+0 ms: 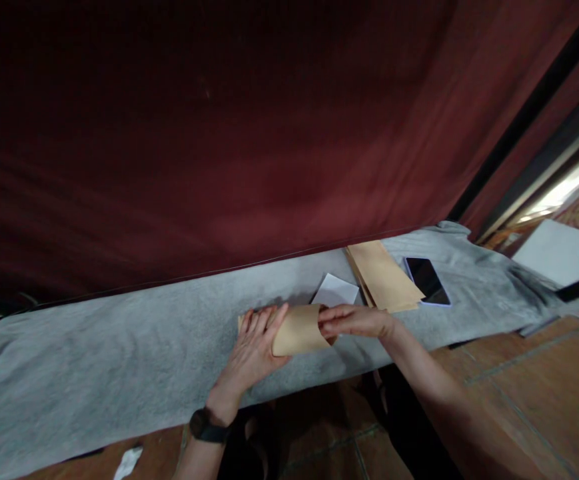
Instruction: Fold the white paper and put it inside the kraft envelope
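Both hands work a brown envelope (pixel 299 329) on the grey surface (pixel 119 360): left hand (pixel 254 350) flat on it, right hand (pixel 352 321) grip pinching its thin, light, bendy edge, best held there.

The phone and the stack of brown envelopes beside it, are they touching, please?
Cannot tell. In the head view the phone lies right beside the stack; their edges seem to meet, but no contact or gap shows plainly.

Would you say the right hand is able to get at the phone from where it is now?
Probably yes: the right hand pinches the envelope, and only the envelope stack lies between it and the phone.
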Available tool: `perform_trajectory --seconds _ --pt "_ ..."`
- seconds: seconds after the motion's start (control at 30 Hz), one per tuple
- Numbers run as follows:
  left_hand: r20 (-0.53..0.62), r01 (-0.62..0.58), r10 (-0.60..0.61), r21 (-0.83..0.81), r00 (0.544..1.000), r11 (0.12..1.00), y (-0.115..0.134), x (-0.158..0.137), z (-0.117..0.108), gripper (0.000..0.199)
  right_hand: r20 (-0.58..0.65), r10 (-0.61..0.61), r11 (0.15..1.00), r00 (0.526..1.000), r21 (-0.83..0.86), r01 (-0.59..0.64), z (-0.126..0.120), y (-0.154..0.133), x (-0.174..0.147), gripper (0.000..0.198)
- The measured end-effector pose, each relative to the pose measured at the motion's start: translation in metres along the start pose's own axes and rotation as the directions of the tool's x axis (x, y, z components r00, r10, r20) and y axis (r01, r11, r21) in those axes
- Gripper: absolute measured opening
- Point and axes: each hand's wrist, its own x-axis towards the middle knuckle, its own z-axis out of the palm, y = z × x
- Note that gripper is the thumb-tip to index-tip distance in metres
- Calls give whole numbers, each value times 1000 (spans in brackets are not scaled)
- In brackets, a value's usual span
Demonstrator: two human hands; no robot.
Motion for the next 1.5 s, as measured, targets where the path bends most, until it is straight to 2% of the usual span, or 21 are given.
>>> perform_trajectory --seconds 0.03,0.07,0.1,0.13,0.17,0.2,0.23,0.3,0.37,0.43,0.57,0.63,0.7,0.87,0.93,1.0,1.07,1.13,1.2,1.27,1.5 --pt "-13 32 -32 4 999 999 -5 -1 -3 106 -103 -45 998 994 -41 41 -8 -2 4 46" --pt "-32 65 -65 9 997 998 -10 -2 -7 108 -258 -102 990 961 -125 71 -16 -3 9 46" --pt "-55 93 -92 14 994 996 -15 -3 -9 109 -435 -163 967 886 -248 56 -23 -2 15 45" --pt "-80 114 -112 19 990 993 -19 -3 -11 110 -589 -229 924 775 -382 -18 -29 0 21 44" --pt "-107 128 -125 26 986 991 -22 -3 -13 110 -682 -280 855 676 -497 -148 -34 3 26 45" --pt "-131 135 -129 34 983 990 -24 -3 -14 110 -711 -318 757 628 -589 -283 -36 7 31 48" --pt "-148 136 -128 45 981 990 -25 -3 -15 109 -704 -335 639 626 -658 -397 -36 12 35 51" --pt "-157 135 -122 70 980 988 -25 -3 -15 107 -660 -307 419 685 -740 -526 -32 20 40 57" --pt "-117 138 -129 76 985 987 -23 -4 -14 103 -660 -236 281 713 -749 -600 -25 26 41 60" --pt "-38 150 -149 50 988 987 -23 -6 -10 102 -697 -191 219 691 -716 -663 -20 27 40 60" --pt "88 190 -187 -34 978 981 -26 -10 -3 108 -720 -209 176 662 -693 -699 -19 27 38 59" --pt "118 216 -208 -61 971 974 -28 -11 -1 110 -714 -225 178 663 -699 -693 -22 27 36 56" --pt "139 238 -226 -75 964 968 -29 -10 1 110 -707 -232 220 668 -707 -672 -25 28 33 47" --pt "189 271 -249 -104 950 957 -29 -8 5 111 -697 -171 498 696 -671 -550 -46 20 16 11" --pt "198 279 -254 -111 947 954 -30 -9 8 113 -693 -205 560 692 -662 -497 -58 14 8 14" --pt "189 280 -255 -119 948 953 -31 -9 10 115 -713 -290 693 639 -617 -374 -67 10 4 19" --pt "170 278 -255 -127 952 952 -31 -10 11 116 -738 -342 853 582 -504 -138 -69 9 3 25" --pt "151 285 -266 -124 952 950 -31 -9 12 116 -739 -329 929 588 -364 62 -65 10 6 32" --pt "140 295 -278 -117 950 948 -32 -8 12 115 -707 -300 949 640 -289 126 -58 12 9 36" --pt "131 302 -287 -114 949 947 -33 -8 13 115 -678 -295 944 673 -317 94 -52 14 12 36" --pt "88 296 -288 -87 953 951 -37 -6 17 117 -624 -369 844 688 -535 -33 -49 19 12 31"
